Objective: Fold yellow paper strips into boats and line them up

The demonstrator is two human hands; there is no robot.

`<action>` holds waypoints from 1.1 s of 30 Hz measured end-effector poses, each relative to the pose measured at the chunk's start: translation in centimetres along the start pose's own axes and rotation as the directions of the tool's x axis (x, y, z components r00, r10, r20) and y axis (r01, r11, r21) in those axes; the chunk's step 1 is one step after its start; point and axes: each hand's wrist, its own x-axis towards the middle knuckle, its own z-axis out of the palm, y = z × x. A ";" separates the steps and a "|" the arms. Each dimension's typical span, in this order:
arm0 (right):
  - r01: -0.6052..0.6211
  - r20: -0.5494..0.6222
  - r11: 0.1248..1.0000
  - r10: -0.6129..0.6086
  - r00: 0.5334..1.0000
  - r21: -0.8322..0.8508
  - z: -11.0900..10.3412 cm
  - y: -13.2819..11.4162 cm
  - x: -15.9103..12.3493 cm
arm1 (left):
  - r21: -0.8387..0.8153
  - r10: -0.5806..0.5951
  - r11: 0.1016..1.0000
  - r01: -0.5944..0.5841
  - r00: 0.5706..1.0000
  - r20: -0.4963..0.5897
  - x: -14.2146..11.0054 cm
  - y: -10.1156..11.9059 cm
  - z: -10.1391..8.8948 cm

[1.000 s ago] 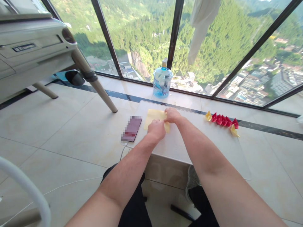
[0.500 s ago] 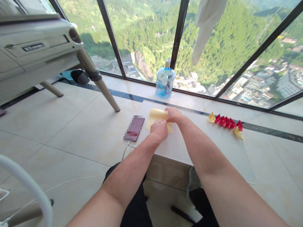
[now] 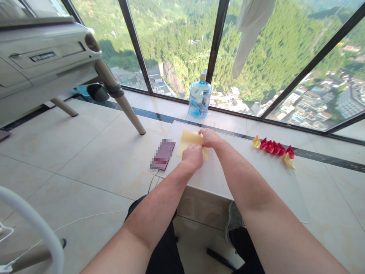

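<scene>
A sheet of yellow paper (image 3: 188, 137) lies on a low white table (image 3: 219, 179). My left hand (image 3: 193, 156) is closed on the near part of the sheet, fingers curled and pressed to it. At the sheet's right edge my right hand (image 3: 210, 138) pinches the paper, its fingertips close to those of the left. The hands hide part of the paper, including any crease between them. Off to the right stand several red folded paper pieces (image 3: 275, 147) in a row, with a yellow folded piece (image 3: 256, 142) at the far end and another yellow one (image 3: 289, 161) nearer.
A phone (image 3: 165, 154) with a white cable (image 3: 152, 182) lies at the table's left end. Behind the table a blue water jug (image 3: 200, 99) stands by the window. A large pale machine on legs (image 3: 57, 64) is at the left. A white curved tube (image 3: 37, 224) rises at lower left.
The view has shifted very slightly. Both hands keep the same hold on the yellow paper, with no clear movement.
</scene>
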 end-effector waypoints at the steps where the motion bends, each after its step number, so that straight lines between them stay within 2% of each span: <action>1: -0.001 0.000 1.000 0.001 1.000 0.002 0.0 0.0 0.0 | 0.002 0.000 1.000 0.000 1.000 0.000 0.0 0.0 0.0; 23: -0.009 -0.025 0.999 0.010 1.000 0.046 -0.4 -0.3 -0.8 | -0.010 0.001 1.000 -0.001 1.000 -0.004 0.0 0.1 -0.1; 33: 0.002 -0.108 0.999 0.003 0.994 0.047 -0.2 -0.3 -1.3 | -0.018 -0.011 1.000 0.011 0.999 -0.034 -0.5 0.6 -0.5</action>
